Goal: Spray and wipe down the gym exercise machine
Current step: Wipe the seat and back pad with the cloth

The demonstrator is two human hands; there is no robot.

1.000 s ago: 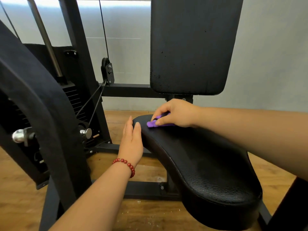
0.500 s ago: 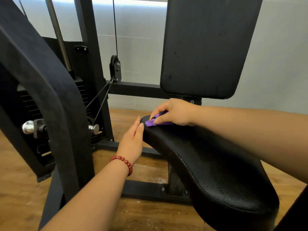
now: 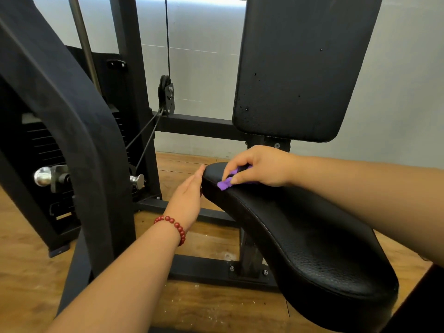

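Where the wooden floor [image 3: 28, 272] meets the pale wall [image 3: 396, 92], a black gym exercise machine [image 3: 129, 92] fills most of the view. Its broad curved arm [image 3: 72, 116] sweeps down the left side, in front of the weight stack [image 3: 40, 145]. To the right the upright back pad [image 3: 300, 68] stands above the seat pad [image 3: 312, 248], small dark specks dotting its lower face. The seat pad is long, textured and black, and runs from the near right corner away toward the foot of the back pad.

The right hand [image 3: 262, 167] reaches in from the right and lies on top of the far end of the seat pad, its fingers curled and pinching a purple cloth [image 3: 225, 183] down against the leather. The left hand [image 3: 187, 195] comes up from below with its fingers straight and together, flat against the left edge of that same far end, just beside the cloth but not touching it; it holds nothing.

A red bead bracelet [image 3: 174, 224] circles the left wrist. Behind the hands a pulley [image 3: 166, 94] hangs on a thin cable by the frame's crossbar, and a chrome knob [image 3: 42, 176] sticks out to the left of the curved arm.
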